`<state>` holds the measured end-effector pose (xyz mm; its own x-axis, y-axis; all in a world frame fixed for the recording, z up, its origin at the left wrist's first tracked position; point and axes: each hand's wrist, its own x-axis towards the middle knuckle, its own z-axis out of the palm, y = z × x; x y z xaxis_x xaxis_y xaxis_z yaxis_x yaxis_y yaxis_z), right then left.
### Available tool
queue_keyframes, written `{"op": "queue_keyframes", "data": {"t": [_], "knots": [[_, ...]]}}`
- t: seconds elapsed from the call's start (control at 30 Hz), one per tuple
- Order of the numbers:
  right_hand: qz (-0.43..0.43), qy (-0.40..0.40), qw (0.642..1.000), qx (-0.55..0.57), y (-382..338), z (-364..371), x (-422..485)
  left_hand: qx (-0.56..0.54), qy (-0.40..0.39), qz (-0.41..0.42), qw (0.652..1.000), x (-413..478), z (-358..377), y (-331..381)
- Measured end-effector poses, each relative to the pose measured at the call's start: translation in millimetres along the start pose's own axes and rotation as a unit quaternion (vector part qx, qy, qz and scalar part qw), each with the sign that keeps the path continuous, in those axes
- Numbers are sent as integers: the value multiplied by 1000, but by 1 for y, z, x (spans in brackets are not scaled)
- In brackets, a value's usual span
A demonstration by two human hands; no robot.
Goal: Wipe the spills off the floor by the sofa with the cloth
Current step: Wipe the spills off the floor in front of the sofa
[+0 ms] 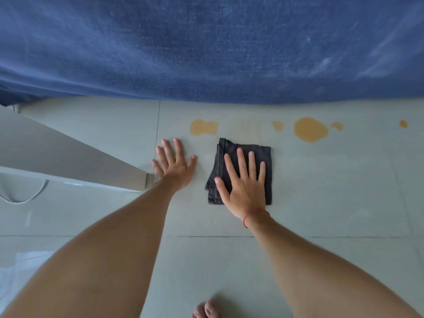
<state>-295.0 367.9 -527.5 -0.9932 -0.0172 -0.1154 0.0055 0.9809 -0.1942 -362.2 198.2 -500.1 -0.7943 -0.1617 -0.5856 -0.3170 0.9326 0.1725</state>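
Far left, at nine o'clock: slanted white panel (68, 152) ending just beside the left hand (174, 166). Left hand pressed flat on the pale grey tiled floor (321, 203), fingers (168, 149) spread, empty, propping the body. Best kept planted there, clear of the wet patches.

At twelve o'clock from that hand, slightly right: first orange-yellow puddle (203, 127), near the upper left corner of the folded dark grey cloth (231, 152) but apart from it. Cloth lying flat on the floor at centre, under the right hand (243, 184); palm down, fingers (241, 161) stretched out and pinning it, not curled around it. Red string bracelet (251, 215) at the wrist.

Judged step: sliding the cloth up to the spills. Advisable: even weight through the whole palm so the folds do not bunch, a push toward eleven o'clock for the first puddle, then a sweep toward two o'clock, gathering liquid inward, not smearing it outward.

Further right: small drop (278, 125), large round puddle (309, 130), tiny spot (403, 123), all in a row just short of the blue fabric sofa (206, 47) edge. Worth stopping short of that fabric.
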Motion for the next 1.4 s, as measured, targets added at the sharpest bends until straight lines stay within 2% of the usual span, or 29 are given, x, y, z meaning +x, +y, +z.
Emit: {"op": "queue_keyframes", "data": {"t": [0.17, 0.53, 0.63, 0.8, 0.9, 1.0, 1.2, 1.4], "knots": [[-9, 7, 1000, -23, 9, 2, -9, 5, 20, 6, 1000, -1, 0, 1], [43, 1, 999, -1, -12, -8, 114, 4, 44, 0, 999, 5, 12, 1], [39, 0, 999, -2, -13, -5, 117, 2, 57, -3, 998, 6, 15, 0], [-4, -17, 1000, -7, -20, -4, 61, -19, 32, 11, 999, 2, 7, -4], [-30, -17, 999, -23, -6, -2, 7, -12, 79, 22, 997, 3, 1, -17], [-55, -31, 997, -48, 16, -3, -15, -23, 90, 15, 996, 6, -2, -28], [-88, -37, 994, -61, 9, -8, 17, -1, 104, 25, 994, 14, 7, -32], [-173, -38, 982, -59, -32, -9, 106, 11, 100, 21, 995, 19, 10, -33]]}}
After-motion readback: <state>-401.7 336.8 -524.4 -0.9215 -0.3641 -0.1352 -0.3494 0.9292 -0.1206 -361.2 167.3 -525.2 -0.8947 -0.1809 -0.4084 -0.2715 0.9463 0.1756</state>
